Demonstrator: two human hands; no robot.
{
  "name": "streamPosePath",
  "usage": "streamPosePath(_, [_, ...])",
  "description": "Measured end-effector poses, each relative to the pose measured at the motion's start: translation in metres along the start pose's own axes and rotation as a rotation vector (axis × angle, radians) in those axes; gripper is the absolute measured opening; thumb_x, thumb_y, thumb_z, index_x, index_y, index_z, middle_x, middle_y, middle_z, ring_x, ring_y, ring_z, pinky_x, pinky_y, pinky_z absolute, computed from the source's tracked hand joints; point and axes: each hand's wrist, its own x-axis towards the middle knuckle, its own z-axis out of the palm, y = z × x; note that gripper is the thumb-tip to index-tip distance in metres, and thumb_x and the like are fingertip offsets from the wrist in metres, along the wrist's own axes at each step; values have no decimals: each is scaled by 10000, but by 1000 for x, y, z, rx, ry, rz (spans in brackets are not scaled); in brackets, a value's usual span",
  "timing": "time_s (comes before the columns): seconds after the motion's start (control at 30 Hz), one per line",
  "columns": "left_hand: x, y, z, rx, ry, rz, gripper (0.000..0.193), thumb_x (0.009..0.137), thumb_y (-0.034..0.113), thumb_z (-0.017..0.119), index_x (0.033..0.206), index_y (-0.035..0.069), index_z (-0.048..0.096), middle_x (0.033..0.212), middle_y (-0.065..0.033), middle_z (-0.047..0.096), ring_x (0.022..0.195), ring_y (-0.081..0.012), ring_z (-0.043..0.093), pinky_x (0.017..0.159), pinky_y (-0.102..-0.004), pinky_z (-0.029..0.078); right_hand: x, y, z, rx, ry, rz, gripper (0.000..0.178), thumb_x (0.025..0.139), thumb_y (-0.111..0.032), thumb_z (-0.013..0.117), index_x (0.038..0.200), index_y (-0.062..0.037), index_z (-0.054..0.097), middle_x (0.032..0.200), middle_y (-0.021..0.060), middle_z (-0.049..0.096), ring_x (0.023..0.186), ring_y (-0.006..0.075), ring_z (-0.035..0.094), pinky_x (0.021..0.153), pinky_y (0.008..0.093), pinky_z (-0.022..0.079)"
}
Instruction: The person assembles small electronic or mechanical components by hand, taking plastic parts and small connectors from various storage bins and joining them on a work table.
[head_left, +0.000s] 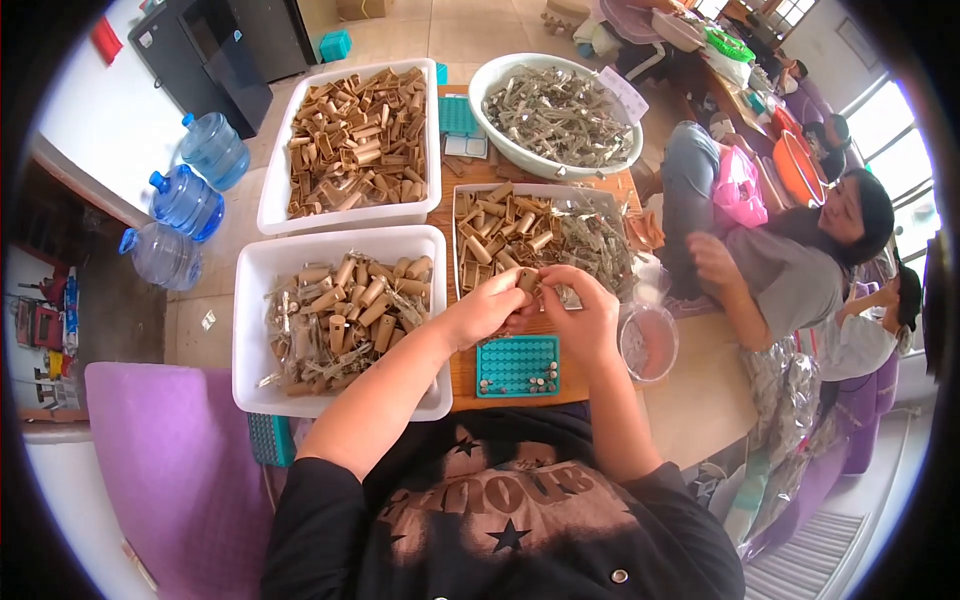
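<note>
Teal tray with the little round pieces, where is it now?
In the head view, the teal tray lies just below the left hand and right hand, right of the nearer white tub.

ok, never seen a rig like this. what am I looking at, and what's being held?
No machine here: just a person's bare hands. The one picture comes from a wide fisheye camera on their head, looking down, so edges bend.

The left hand holds a small brown tube-like piece; the right hand is close against it, its exact contact unclear.

On the brown wooden table lie a teal gridded plastic tray and a white rectangular tray of similar pieces; beyond stands a pale round basin. Two white rectangular plastic tubs sit left. The seated person at right is someone else.
</note>
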Motion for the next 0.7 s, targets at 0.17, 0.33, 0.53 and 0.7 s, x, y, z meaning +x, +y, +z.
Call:
streamPosePath(0.17, [-1, 3, 3, -64, -33, 5, 311, 895, 48, 379, 1202, 69, 424, 774, 1, 402, 615, -73, 337, 552, -214, 321, 1, 2, 1, -3, 17, 11, 139, 733, 25, 653, 863, -15, 626, 909, 101, 674, 819, 195, 663, 737, 282, 519])
streamPosePath(0.33, [3, -4, 1, -75, -26, 24, 282, 901, 60, 356, 1177, 76, 416, 763, 6, 398, 603, -67, 342, 534, -210, 315, 0, 12, 8, -74, 65, -67, 137, 726, 52, 648, 850, 0, 626, 889, 84, 681, 807, 142, 650, 740, 259, 508])
streamPosePath(0.53, [-8, 10, -10, 311, 23, 51, 260, 887, 89, 409, 1141, 52, 453, 815, -21, 506, 667, -103, 469, 612, -242, 401, 2, 10, 10, 60, -87, 44, 115, 759, 30, 641, 867, -9, 634, 889, 78, 673, 807, 153, 645, 734, 256, 506])
streamPosePath(0.7, [-67, 83, 10, 1345, 518, -110, 401, 886, 152, 484, 1269, 38, 451, 737, -212, 597, 711, -242, 621, 689, -358, 487, 7, 39, -17, 645, 46, 434, 130, 869, -28, 548, 975, 16, 607, 916, 70, 661, 830, 123, 607, 777, 250, 477])
